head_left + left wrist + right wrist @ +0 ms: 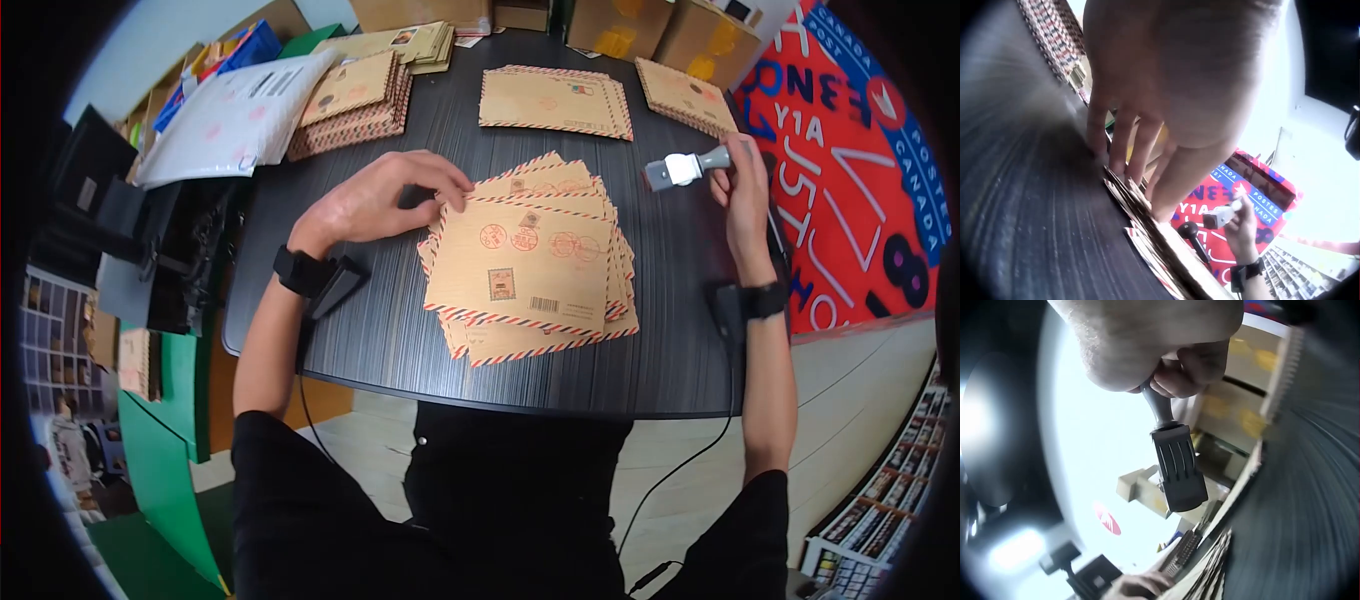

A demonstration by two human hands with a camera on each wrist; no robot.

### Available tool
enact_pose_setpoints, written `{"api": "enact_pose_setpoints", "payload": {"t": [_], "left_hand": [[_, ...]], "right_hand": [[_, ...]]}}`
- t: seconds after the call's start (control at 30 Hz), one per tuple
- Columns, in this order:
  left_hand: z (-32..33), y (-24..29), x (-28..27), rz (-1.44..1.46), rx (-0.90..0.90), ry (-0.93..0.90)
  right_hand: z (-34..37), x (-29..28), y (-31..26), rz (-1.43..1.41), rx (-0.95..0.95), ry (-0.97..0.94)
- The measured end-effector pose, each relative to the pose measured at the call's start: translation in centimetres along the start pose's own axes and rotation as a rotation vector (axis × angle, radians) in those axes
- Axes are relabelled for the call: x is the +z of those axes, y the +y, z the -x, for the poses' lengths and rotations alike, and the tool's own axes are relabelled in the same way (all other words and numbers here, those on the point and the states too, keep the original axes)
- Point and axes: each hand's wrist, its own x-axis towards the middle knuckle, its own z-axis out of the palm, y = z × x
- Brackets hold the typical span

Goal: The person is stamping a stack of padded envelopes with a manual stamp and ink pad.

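Head view: right hand, fingers clamped on hand stamp.
Left hand: fingers apart, touching airmail envelopes; steadying them should help clean contact.

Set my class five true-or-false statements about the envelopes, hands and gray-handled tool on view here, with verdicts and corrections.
1. The right grip holds the gray-handled tool. True.
2. The envelopes of the central pile are squared neatly. False: they lie fanned at differing angles.
3. The top envelope bears red round marks. True.
4. The gray-handled tool's head is pressed on the top envelope. False: it is held apart from the central pile, off to its right.
5. The left grip is at the central pile's right edge. False: it is at the upper left.
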Motion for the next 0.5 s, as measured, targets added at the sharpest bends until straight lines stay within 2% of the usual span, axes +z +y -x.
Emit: {"api": "enact_pose_setpoints", "payload": {"t": [0.03, 0.1, 0.17, 0.27, 0.4, 0.47, 0.5], "left_hand": [[0.1, -0.4, 0.2, 0.03, 0.012, -0.007], [0.1, -1.0, 0.4, 0.044, 0.023, 0.028], [0.4, -1.3, 0.6, 0.045, 0.041, 0.002], [0.7, -1.3, 0.7, 0.046, 0.017, -0.011], [0.8, -0.8, 0.3, 0.051, -0.034, -0.023], [1.1, -0.6, 0.3, 0.061, -0.05, -0.036], [1.0, -0.6, 0.3, 0.067, -0.05, -0.034]], "right_hand": [[0.6, 1.1, -1.8, 0.053, -0.073, 0.008], [3.3, 3.9, -6.5, 0.363, -0.215, -0.056], [5.1, 6.4, -9.3, 0.807, -0.681, -0.209], [7.2, 9.9, -11.9, 0.973, -0.755, -0.305], [7.9, 12.1, -9.0, 1.025, -0.881, -0.333], [8.4, 12.7, -6.2, 0.958, -0.695, -0.442], [8.2, 12.5, -6.5, 0.961, -0.699, -0.438]]}}
